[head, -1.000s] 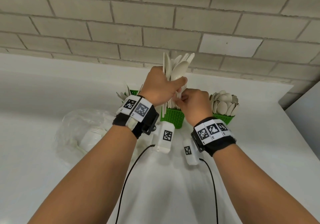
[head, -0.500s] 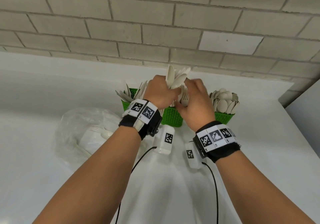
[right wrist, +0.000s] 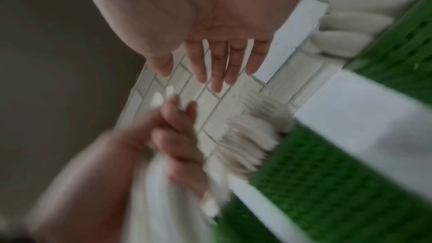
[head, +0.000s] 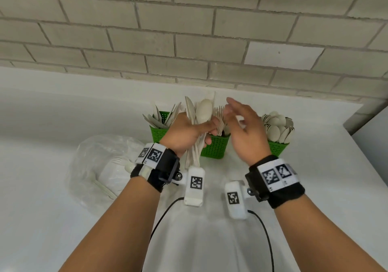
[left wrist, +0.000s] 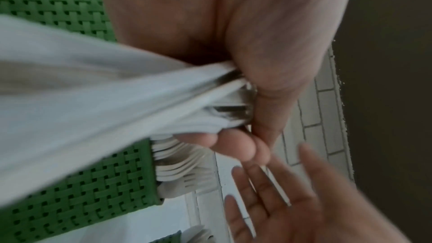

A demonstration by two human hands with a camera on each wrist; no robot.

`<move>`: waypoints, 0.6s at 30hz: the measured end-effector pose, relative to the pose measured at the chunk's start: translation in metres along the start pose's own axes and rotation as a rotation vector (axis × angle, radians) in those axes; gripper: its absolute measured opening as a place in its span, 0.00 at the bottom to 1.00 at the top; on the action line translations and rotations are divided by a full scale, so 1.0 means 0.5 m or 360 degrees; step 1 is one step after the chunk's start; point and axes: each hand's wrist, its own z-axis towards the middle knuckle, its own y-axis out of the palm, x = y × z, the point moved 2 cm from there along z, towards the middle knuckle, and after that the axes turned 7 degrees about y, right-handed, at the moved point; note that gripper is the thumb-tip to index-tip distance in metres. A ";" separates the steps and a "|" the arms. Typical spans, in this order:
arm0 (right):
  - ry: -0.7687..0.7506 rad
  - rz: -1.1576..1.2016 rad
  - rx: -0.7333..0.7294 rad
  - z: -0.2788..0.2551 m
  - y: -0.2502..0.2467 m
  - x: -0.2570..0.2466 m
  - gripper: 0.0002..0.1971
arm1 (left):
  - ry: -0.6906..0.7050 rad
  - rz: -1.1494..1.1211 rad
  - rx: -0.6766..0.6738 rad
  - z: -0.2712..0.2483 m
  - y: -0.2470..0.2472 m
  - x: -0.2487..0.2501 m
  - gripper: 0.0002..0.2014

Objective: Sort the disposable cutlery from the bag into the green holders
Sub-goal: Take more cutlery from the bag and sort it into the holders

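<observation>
Cutlery bundle (head: 198,122), mid-frame above the middle green holder (head: 213,149): left hand (head: 186,133) grips it by the handles. Right hand (head: 244,129) spread, empty. Judged light, stiff, slippery plastic; take one handle.

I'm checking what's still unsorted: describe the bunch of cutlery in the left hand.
The bunch of cutlery is off-white, plastic-looking: a spoon bowl and flat knife blades fan above the left hand, handles hanging below. The fingers curl round its middle. It stands roughly upright before the middle green holder.
</observation>
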 end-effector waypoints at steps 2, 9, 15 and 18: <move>0.0191 0.0397 -0.0048 0.008 -0.005 -0.030 0.12 | 0.0035 0.0093 -0.0166 -0.012 0.010 0.005 0.05; 0.0225 0.0736 0.0039 0.033 -0.042 -0.023 0.09 | -0.0105 -0.0165 -0.0236 -0.063 0.009 -0.008 0.09; 0.0208 0.0458 0.0141 0.032 -0.062 0.006 0.06 | -0.0187 -0.0156 -0.0115 -0.070 -0.013 -0.022 0.09; -0.0323 -0.0576 -0.0215 0.006 -0.063 -0.003 0.26 | -0.0222 -0.0012 -0.0116 -0.068 -0.023 -0.022 0.09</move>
